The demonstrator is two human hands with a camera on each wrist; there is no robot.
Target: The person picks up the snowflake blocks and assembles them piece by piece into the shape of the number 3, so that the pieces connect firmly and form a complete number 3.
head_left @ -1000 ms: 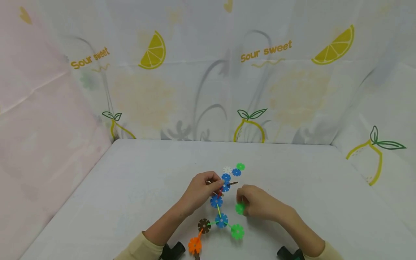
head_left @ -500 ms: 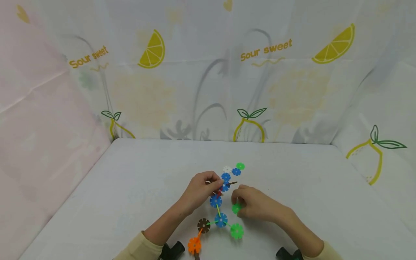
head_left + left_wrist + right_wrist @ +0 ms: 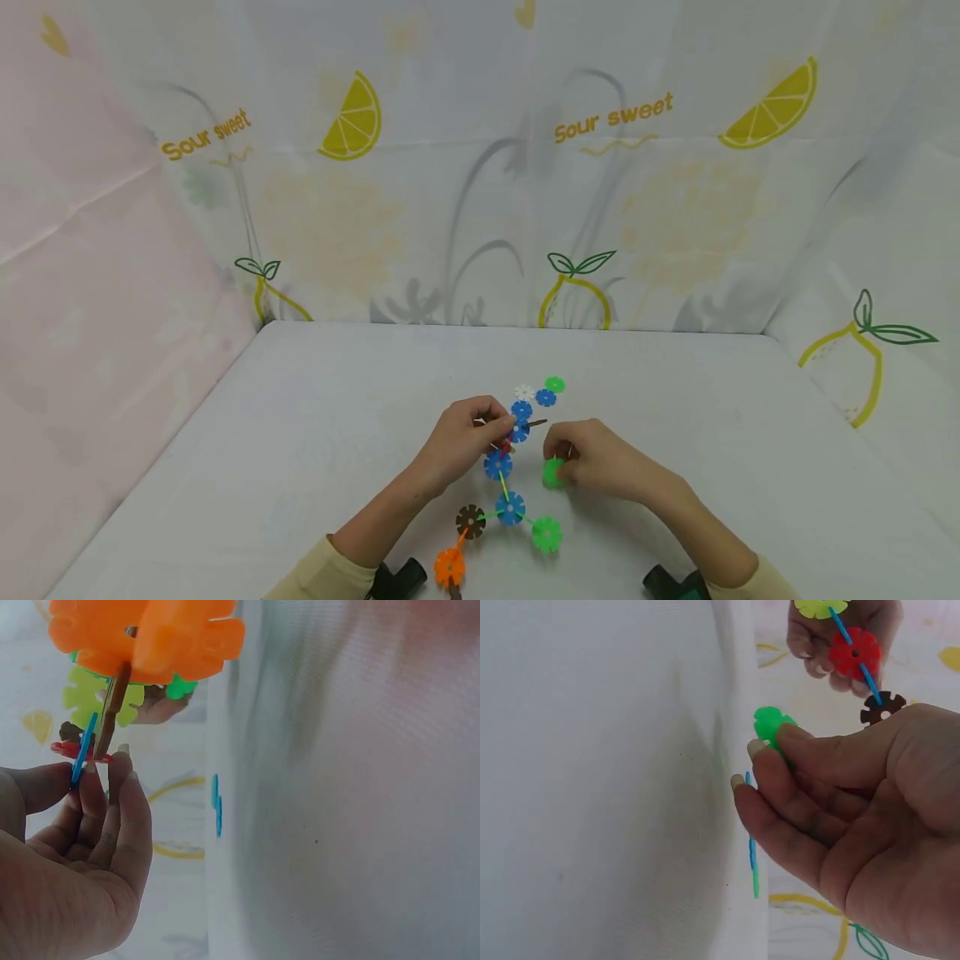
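Note:
My left hand (image 3: 463, 442) pinches the upper part of a joined chain of notched flower-shaped plastic discs, near a red disc (image 3: 855, 656) and an edge-on blue disc (image 3: 82, 754). Below the fingers the chain runs through a blue disc (image 3: 498, 464) and a second one, then branches to a green disc (image 3: 547, 534) on one side. On the other side come a brown disc (image 3: 471, 522) and an orange disc (image 3: 449, 567). A short way right of the chain, my right hand (image 3: 607, 458) pinches a separate bright green disc (image 3: 771, 724) between thumb and fingers.
Behind the hands, a loose white disc (image 3: 525, 392), a blue disc (image 3: 546, 397) and a green disc (image 3: 555, 384) lie on the white tabletop (image 3: 360, 367). A lemon-printed cloth (image 3: 465, 192) hangs at the back and sides.
My right hand shifted left toward the chain, then back right and slightly up, and its green disc now shows at a different tilt. The left hand and the chain have barely moved.

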